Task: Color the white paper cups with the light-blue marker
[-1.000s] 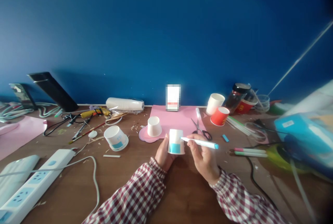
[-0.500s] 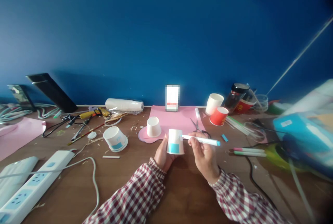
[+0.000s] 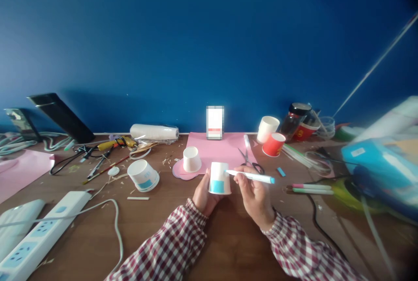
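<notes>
My left hand (image 3: 203, 194) is closed around the left side and underside of a white paper cup (image 3: 220, 173), held upside down with its rim low. A light-blue rectangle marks the cup's lower front. Between the fingers of my right hand (image 3: 253, 191) is a white marker pen (image 3: 253, 176) with a blue end. The pen's tip meets the cup's upper right side. Behind the cup, a smaller white paper cup (image 3: 192, 159) stands upside down on pink cut paper (image 3: 182, 170). Scissors (image 3: 248, 161) lie behind my right hand.
Left of my hands stands another white cup (image 3: 141, 174) with a blue patch. A power strip (image 3: 42, 233) and cable (image 3: 117, 224) lie front left. Red cup (image 3: 274, 144), cream cup (image 3: 268, 129) and dark jar (image 3: 295, 122) stand back right. Two pens (image 3: 311, 189) lie right.
The whole view has shifted slightly. The pen tip has moved a little left onto the cup's side. Both hands keep their hold.
</notes>
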Motion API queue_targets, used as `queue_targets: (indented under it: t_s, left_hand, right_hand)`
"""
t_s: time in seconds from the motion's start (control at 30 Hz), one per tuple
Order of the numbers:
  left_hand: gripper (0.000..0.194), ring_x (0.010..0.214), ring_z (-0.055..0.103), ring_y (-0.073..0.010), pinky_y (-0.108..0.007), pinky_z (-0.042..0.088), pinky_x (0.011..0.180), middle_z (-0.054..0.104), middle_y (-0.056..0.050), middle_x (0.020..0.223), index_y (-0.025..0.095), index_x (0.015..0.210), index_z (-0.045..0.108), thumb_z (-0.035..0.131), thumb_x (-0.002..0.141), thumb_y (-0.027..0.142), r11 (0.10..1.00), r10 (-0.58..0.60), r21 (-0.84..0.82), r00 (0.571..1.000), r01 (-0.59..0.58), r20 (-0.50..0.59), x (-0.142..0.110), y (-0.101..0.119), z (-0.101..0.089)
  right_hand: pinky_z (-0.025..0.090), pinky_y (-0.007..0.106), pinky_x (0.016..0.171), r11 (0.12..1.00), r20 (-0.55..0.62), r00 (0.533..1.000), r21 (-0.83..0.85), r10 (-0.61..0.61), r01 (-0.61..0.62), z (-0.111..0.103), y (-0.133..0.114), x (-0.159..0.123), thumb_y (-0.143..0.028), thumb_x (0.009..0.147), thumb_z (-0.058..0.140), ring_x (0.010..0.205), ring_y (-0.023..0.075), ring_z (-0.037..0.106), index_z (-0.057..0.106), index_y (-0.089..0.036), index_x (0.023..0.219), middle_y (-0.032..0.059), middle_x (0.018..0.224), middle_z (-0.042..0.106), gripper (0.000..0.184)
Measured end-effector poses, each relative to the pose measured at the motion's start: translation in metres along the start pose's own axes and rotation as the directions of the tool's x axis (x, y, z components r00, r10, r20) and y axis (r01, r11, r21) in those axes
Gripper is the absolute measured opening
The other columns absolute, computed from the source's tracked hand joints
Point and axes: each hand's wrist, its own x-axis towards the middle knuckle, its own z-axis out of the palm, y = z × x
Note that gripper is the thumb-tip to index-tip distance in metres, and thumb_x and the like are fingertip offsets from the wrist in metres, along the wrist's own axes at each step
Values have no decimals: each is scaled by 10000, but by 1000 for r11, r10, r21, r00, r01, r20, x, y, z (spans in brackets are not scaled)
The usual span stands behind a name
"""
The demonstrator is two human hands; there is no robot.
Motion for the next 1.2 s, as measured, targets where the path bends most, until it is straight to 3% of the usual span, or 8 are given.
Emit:
queue_targets:
  t_s: [0.73,0.93,1.2]
  left_hand:
    - [487,830,653,-239,-381,512,802,695,-147,911,76,1015,677,510,923,524,995,-8,-97,997,16,82,1,1,-2]
    - [424,856,655,-233,-396,513,858,699,-131,919,96,997,673,526,928,487,995,1,-99,997,7,82,-1,3,2]
    - [461,836,645,-227,-376,521,793,690,-136,940,94,1026,667,503,931,513,995,-22,-99,999,27,50,0,1,1]
  right_hand:
    - [577,304,667,996,10,999,-79,-40,41,-3,1,1,-287,996,487,728,177,660,620,-189,1014,64,842,682,167]
    - [567,296,650,995,33,998,-86,-56,59,-4,-2,2,-275,996,480,697,170,663,618,-193,988,54,817,677,160]
    - [574,279,649,999,-12,1000,-32,-15,15,-1,1,-4,-278,989,513,707,160,668,626,-193,1027,47,821,670,147]
